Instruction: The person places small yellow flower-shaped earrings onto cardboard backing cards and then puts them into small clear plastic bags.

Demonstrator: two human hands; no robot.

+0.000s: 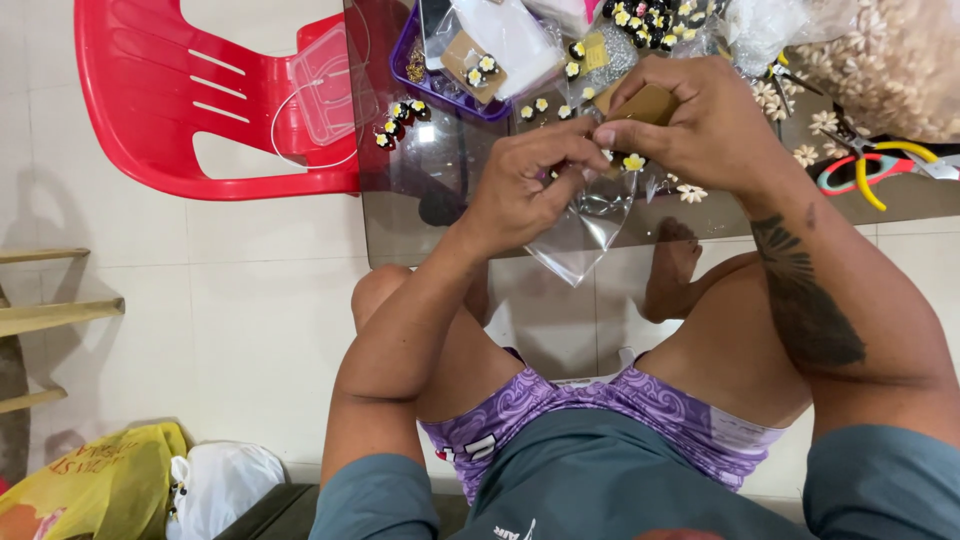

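Nearest, on the floor at lower left: one yellow plastic bag (pixel 105 485) with red print, crumpled, and one white plastic bag (pixel 222 485) touching it on its right.

At the near edge of the glass table (pixel 420 225): two hands. Left hand (pixel 530 185), fingers pinched on the mouth of one small clear plastic bag (pixel 585 230), which hangs down over the table edge. Right hand (pixel 700 125), closed around one brown card (pixel 645 103), rectangular, with one small flower earring (pixel 634 161), white and yellow, showing just beneath its fingers and at the bag's opening.

On the table, right: one pair of pliers (pixel 880 165) with yellow handles; loose white flower pieces (pixel 800 125), several, count not certain.

Farther, table middle: one purple tray (pixel 425 80) holding clear packets; one brown card with two flowers (pixel 478 68) lying on it. Dark flower beads with yellow centres (pixel 400 118), a small cluster left of the tray, more scattered beside it; number cannot be told.

Far right corner: one clear bag of pale shells (pixel 890 60), bulging.

Far left, off the table: one red plastic chair (pixel 190 100), touching the table's left edge.
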